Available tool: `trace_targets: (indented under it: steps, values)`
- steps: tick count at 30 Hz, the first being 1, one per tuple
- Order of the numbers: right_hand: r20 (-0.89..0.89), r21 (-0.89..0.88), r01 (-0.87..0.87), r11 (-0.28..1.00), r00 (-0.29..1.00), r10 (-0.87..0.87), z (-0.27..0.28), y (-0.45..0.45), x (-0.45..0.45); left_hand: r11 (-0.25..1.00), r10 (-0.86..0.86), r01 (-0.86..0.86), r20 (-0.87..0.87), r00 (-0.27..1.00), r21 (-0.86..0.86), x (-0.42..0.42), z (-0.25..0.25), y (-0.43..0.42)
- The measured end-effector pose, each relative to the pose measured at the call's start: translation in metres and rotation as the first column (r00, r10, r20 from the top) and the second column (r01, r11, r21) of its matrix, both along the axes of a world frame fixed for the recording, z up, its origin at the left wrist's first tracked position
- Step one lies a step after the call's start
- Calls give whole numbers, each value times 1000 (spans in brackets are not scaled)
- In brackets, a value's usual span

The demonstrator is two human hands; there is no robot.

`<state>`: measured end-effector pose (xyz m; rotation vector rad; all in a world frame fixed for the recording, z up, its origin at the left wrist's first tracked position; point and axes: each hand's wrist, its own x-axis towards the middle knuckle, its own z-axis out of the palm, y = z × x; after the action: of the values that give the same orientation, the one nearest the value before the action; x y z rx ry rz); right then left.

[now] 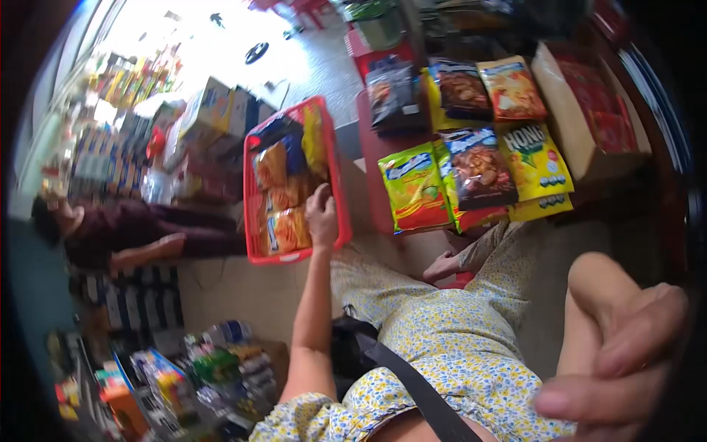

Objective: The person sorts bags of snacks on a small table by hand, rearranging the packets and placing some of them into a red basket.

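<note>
My left hand (321, 215) is over the right side of a red plastic basket (251, 221), its fingers curled together near the inner wall; what they hold, if anything, is hidden. Orange snack packets (288, 230), a yellow packet (314, 140) and dark blue packets lie in the basket. Close to the camera at the lower right is my right hand (626, 361), blurred, with bent fingers apart and nothing visible between them. Beyond it, a green and red packet (414, 188), a brown packet (480, 168) and a yellow packet (535, 162) lie among several others on a red surface.
An open cardboard box (546, 77) with red packs stands at the right. Another person (140, 232) in dark clothes is at the left, near stacked goods. More bottles and packages (221, 368) fill the lower left. A black strap (420, 394) crosses my patterned clothing.
</note>
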<state>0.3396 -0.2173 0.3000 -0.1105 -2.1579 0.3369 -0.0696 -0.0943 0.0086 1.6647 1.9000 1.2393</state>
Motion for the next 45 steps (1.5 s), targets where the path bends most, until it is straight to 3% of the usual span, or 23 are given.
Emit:
trace_targets:
  steps: [2, 4, 5, 6, 7, 8, 9, 10, 11, 13, 15, 17, 20, 23, 29, 32, 35, 38, 40, 41, 43, 44, 45]
  values:
    - [-64, -35, 17, 999, 998, -19, -3, 3, 5, 987, 147, -146, -9, 989, 61, -44, -8, -10]
    - [-189, -127, 153, 980, 966, -176, -19, 9, -3, 940, 335, -338, -90, 938, -31, -77, 3, -26]
    - [-274, -253, 330, 910, 877, -394, -37, 11, -19, 874, 431, -478, -312, 847, -91, -80, 15, -39]
    - [-323, -341, 466, 816, 757, -567, -44, 19, -50, 848, 477, -528, -373, 796, -41, -127, -27, -45]
    - [-344, -450, 556, 698, 614, -711, -51, 28, -82, 839, 463, -539, -419, 781, -79, -139, -33, -53]
    - [24, -543, 506, 670, 807, -590, -43, 32, -80, 828, 443, -549, -466, 766, -114, -145, -36, -59]
    - [22, -655, 331, 679, 907, -421, -72, 45, -87, 824, 426, -553, -506, 750, -126, -147, -38, -63]
    - [65, -624, 285, 727, 947, -315, -108, 57, -97, 821, 404, -555, -546, 734, -138, -147, -39, -64]
    - [108, -712, 211, 670, 975, -193, -125, 60, -111, 818, 375, -542, -539, 754, -190, -143, -39, -64]
    - [203, -687, 184, 703, 978, -58, -173, 58, -127, 787, 336, -588, -667, 665, -190, -126, -41, -56]
    - [307, -757, 170, 631, 945, 113, -183, 47, -135, 723, 225, -573, -653, 724, -386, -98, -22, -46]
    - [308, -788, 145, 599, 934, 179, -203, 38, -139, 596, 155, -559, -600, 785, -577, -70, -1, -33]
    - [308, -798, 130, 589, 927, 212, -205, 36, -136, 453, 192, -605, -592, 783, -655, -60, -14, -13]
    - [302, -786, 144, 601, 938, 170, -204, 40, -128, 310, 234, -716, -679, 695, -626, -62, -37, 9]
    - [347, -776, 260, 575, 937, 45, -205, 53, -113, 395, 227, -786, -779, 585, -475, -76, -52, 4]
    - [330, -783, 250, 570, 943, 39, -211, 59, -110, 496, 276, -700, -671, 688, -514, -72, -10, -10]
    - [339, -825, 253, 505, 937, 85, -207, 65, -111, 809, 281, -504, -556, 782, -302, -117, -33, -27]
    - [314, -832, 222, 509, 944, 101, -213, 69, -114, 771, 353, -513, -416, 838, -379, -124, 2, -39]
    - [272, -865, 202, 459, 958, 90, -213, 69, -119, 874, 340, -409, -270, 901, -263, -144, -2, -48]
    - [268, -864, 197, 463, 959, 91, -213, 71, -120, 919, 360, -376, -134, 923, -117, -171, -31, -47]
    - [279, -903, 193, 383, 942, 184, -214, 73, -120, 911, 404, -405, -26, 914, -79, -165, -10, -52]
    - [279, -903, 195, 382, 944, 178, -216, 74, -120, 890, 454, -442, 129, 882, -116, -158, 1, -54]
    - [183, -957, 124, 261, 960, 214, -220, 75, -121, 912, 409, -394, 248, 878, -112, -142, 20, -58]
